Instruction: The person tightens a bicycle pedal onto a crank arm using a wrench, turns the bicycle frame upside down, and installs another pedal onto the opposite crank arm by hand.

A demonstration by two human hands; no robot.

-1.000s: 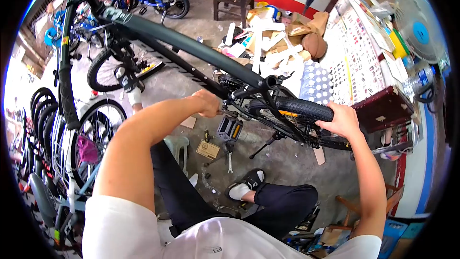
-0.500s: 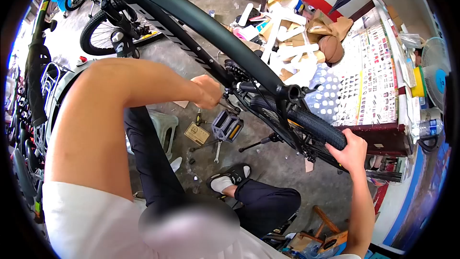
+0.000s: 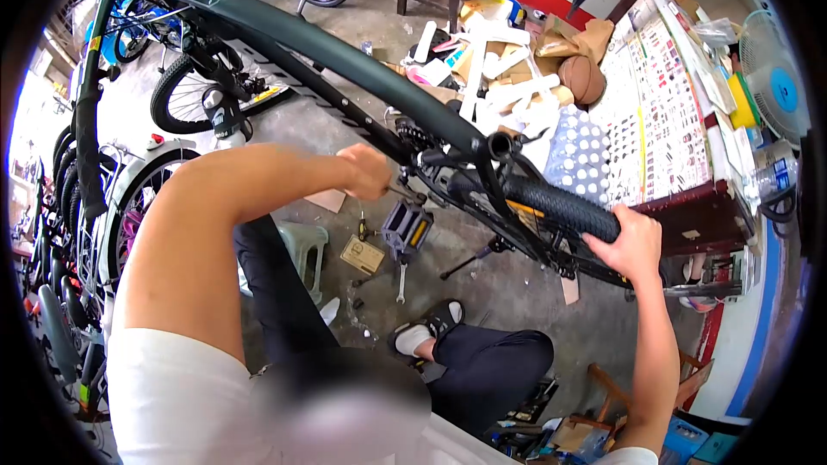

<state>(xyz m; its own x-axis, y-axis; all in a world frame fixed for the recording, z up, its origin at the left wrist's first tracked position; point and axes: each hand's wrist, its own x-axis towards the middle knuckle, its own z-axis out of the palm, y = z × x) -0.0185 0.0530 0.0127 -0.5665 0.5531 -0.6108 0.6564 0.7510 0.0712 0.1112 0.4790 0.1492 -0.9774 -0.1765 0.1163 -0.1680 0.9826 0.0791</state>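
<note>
A dark bicycle frame slants across the view from upper left to lower right. My left hand is closed in a fist beside the crank area, around what looks like a wrench, mostly hidden by the fingers. Its visible end meets the crank just above a grey pedal with an orange reflector. At the right, my right hand grips the rear tire, thumb on the near side and fingers over the far side.
On the floor lie a wrench, a screwdriver and a small cardboard box. A plastic stool stands by my leg. Packaging and a basketball are heaped beyond the bike. A fan stands right; other bicycles line the left.
The whole view has shifted slightly with my head. My left fist sits a little farther from the crank axle; my right hand keeps its hold on the tire.
</note>
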